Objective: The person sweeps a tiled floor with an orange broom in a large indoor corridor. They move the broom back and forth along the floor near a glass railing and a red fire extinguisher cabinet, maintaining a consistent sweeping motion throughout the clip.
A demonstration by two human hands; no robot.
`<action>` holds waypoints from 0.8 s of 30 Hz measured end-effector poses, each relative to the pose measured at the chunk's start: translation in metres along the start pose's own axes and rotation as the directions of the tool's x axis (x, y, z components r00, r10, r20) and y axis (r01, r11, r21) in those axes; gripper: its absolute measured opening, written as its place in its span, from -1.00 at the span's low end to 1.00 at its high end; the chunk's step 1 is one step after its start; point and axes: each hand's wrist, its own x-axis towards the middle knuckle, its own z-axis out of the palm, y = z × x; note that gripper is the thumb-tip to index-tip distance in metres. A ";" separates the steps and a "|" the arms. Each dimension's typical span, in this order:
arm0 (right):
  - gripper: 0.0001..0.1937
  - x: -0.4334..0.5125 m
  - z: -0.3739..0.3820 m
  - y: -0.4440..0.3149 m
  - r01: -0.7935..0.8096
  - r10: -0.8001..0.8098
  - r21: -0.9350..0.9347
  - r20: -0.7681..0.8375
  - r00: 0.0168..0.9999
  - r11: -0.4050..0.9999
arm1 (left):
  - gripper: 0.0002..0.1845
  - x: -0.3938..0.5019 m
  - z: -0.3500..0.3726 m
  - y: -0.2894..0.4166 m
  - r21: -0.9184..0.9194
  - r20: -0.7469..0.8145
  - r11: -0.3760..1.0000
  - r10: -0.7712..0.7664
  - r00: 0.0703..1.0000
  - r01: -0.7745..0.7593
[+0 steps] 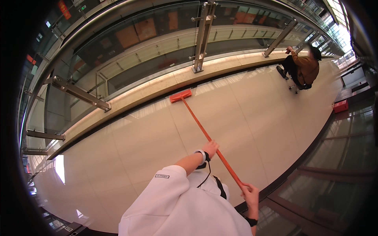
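A long-handled red floor broom [199,125] slants across the view, its broad head [180,96] on the glossy tiles close to the ledge under the railing. My left hand [210,148] is wrapped around the middle of its handle. Farther down, near the handle's end, my right hand [250,193] grips it with bent fingers. Both wrists wear dark bands, and a pale ring is also on the left one. A thin black cord hangs beside the left wrist.
A glass balustrade [147,41] with steel posts [203,38] runs along a stone ledge [147,91]. At the right, a person [307,70] in a brown top sits on a low wheeled seat by the railing. Dark glass panels [330,153] line the opposite side, near a red box [341,106].
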 end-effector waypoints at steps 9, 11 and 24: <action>-0.75 -0.011 0.012 -0.004 -0.162 0.145 0.169 0.105 0.984 0.972 | -0.61 -0.015 -0.011 -0.018 0.249 0.079 0.967 0.044 0.996 -0.062; -0.74 -0.038 -0.032 -0.009 -0.180 0.175 0.172 0.044 0.984 0.968 | -0.57 -0.013 -0.006 0.016 0.197 0.122 0.942 0.252 0.960 -0.272; -0.84 -0.038 -0.058 -0.011 -0.010 0.090 0.254 -0.306 0.948 0.967 | -0.59 0.001 -0.003 0.043 -0.152 0.050 0.923 0.365 0.929 -0.354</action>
